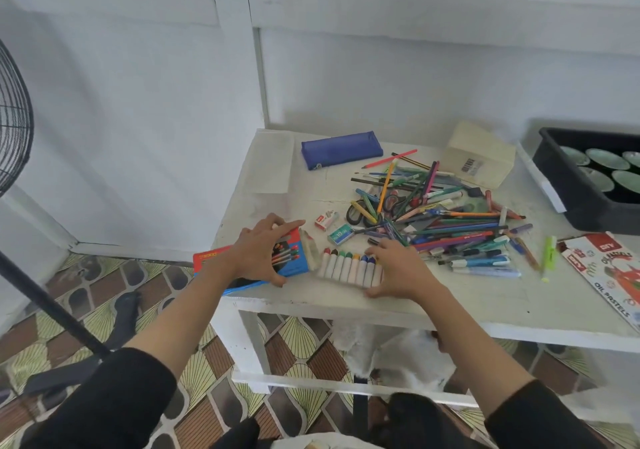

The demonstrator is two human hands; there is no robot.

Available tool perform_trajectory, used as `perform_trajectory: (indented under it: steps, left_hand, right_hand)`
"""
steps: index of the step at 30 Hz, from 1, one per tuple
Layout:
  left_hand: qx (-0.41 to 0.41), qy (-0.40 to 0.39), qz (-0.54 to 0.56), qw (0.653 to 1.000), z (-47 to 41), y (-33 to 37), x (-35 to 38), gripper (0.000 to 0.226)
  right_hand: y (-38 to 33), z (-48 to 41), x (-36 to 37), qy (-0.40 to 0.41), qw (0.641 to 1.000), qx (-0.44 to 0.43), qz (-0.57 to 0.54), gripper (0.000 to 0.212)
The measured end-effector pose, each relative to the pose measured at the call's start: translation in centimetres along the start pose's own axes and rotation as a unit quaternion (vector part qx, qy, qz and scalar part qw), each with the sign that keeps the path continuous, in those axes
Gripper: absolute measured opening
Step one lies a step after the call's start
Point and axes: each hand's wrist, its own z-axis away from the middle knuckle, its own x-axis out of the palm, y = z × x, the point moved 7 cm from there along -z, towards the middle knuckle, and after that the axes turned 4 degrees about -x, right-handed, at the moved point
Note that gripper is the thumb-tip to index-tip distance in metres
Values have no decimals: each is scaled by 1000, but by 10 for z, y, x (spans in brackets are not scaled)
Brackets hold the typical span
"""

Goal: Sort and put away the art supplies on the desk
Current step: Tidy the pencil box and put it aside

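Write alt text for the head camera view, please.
A person's left hand grips an open marker box on a white desk while the right hand holds a row of markers beside it; a pile of pens and pencils lies behind.

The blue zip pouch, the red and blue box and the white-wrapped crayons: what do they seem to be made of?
The blue zip pouch: likely woven fabric, matt, soft outline, zip pull at one end. The red and blue flat box, gripped by the left hand: printed cardboard, slightly glossy, open end flap. The white-wrapped crayons, held by the right hand: probably wax, matt paper sleeves, coloured tips.
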Motion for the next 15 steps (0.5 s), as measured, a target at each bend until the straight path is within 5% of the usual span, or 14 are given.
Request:
perform_trajectory:
  steps: [15]
  left_hand:
    - [-6, -19, 53, 998, 0, -6, 12, 108]
  right_hand:
    - [17, 8, -27, 71, 986, 19, -147, 73]
